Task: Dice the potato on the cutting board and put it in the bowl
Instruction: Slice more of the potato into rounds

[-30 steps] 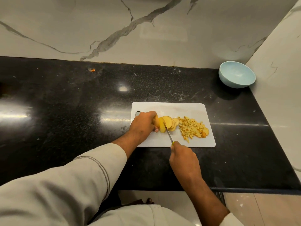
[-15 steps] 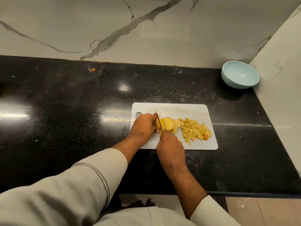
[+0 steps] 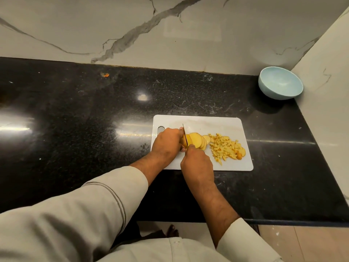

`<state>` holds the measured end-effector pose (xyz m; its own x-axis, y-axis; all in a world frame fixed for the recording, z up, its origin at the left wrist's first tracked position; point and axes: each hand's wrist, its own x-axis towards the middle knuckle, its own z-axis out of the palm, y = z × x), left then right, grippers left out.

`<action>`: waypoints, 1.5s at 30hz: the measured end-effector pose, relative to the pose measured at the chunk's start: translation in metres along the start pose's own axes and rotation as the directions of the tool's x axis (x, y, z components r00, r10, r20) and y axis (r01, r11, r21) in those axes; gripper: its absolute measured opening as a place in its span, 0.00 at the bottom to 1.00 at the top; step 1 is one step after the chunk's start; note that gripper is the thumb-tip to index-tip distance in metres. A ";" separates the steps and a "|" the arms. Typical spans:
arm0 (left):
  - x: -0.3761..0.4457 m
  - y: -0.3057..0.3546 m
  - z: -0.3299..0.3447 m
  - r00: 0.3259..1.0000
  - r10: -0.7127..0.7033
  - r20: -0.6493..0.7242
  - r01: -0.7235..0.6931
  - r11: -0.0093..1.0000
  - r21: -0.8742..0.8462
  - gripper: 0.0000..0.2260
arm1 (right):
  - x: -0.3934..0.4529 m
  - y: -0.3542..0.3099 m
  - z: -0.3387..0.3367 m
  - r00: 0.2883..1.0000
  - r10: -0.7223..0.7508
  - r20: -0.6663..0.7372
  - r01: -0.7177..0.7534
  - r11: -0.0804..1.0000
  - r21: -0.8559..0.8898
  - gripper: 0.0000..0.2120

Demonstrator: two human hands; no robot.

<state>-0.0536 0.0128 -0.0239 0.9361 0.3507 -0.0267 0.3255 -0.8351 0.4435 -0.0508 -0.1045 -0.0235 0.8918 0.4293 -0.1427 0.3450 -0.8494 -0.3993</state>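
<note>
A white cutting board (image 3: 217, 123) lies on the black counter. On it, my left hand (image 3: 166, 143) grips the uncut end of a potato (image 3: 184, 142), with several yellow slices (image 3: 198, 139) leaning to its right. My right hand (image 3: 197, 161) holds a knife (image 3: 185, 136) whose blade stands upright against the potato, right beside my left fingers. A pile of diced potato (image 3: 226, 148) lies on the board's right half. The light blue bowl (image 3: 281, 85) sits at the counter's far right corner, with nothing visible in it.
The black stone counter (image 3: 85, 120) stretches far to the left of the board. A marble wall (image 3: 170, 31) backs it and a side wall (image 3: 324, 110) bounds it on the right, next to the bowl. A small orange speck (image 3: 106, 74) lies near the back edge.
My right hand moved the knife left from the near board edge up to the potato. The blade now stands at the uncut end beside my left fingers. My left hand stayed put.
</note>
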 end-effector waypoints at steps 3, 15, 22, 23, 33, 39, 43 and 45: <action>-0.002 0.000 -0.001 1.000 0.026 0.004 -0.026 1.000 0.009 0.14 | 0.011 -0.006 -0.008 0.998 0.001 0.061 0.000 1.000 -0.019 0.08; 0.006 -0.001 -0.010 0.986 -0.051 0.160 0.053 0.999 -0.008 0.06 | 0.016 -0.019 -0.022 0.984 -0.029 0.174 0.044 0.996 -0.082 0.07; 0.007 -0.003 -0.016 0.980 -0.058 0.188 0.054 0.998 0.027 0.16 | 0.011 -0.012 -0.018 0.980 -0.034 0.194 0.054 0.993 -0.101 0.06; 0.007 -0.002 -0.015 0.983 -0.036 0.182 0.028 0.998 0.050 0.18 | 0.008 -0.010 -0.016 0.980 -0.019 0.197 0.039 0.995 -0.095 0.06; 0.006 -0.004 -0.015 0.981 -0.017 0.192 0.004 0.998 0.067 0.17 | -0.005 0.007 0.004 0.981 0.057 0.184 -0.051 0.998 -0.038 0.13; 0.004 -0.001 -0.017 0.982 -0.005 0.191 -0.013 0.995 0.095 0.19 | 0.000 0.006 0.012 0.983 0.027 0.179 -0.025 1.000 -0.014 0.07; 0.004 -0.003 -0.019 0.980 -0.035 0.195 0.023 0.998 0.063 0.17 | -0.031 0.025 0.018 0.979 0.025 0.202 -0.008 0.996 -0.086 0.06; 0.003 -0.002 -0.020 0.979 -0.025 0.204 0.012 0.998 0.067 0.19 | -0.047 0.034 0.017 0.982 0.023 0.187 -0.002 0.994 -0.111 0.07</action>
<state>-0.0536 0.0240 -0.0073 0.9350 0.2781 -0.2200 0.3450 -0.8571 0.3826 -0.0857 -0.1486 -0.0456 0.8293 0.4593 -0.3183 0.3732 -0.8792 -0.2963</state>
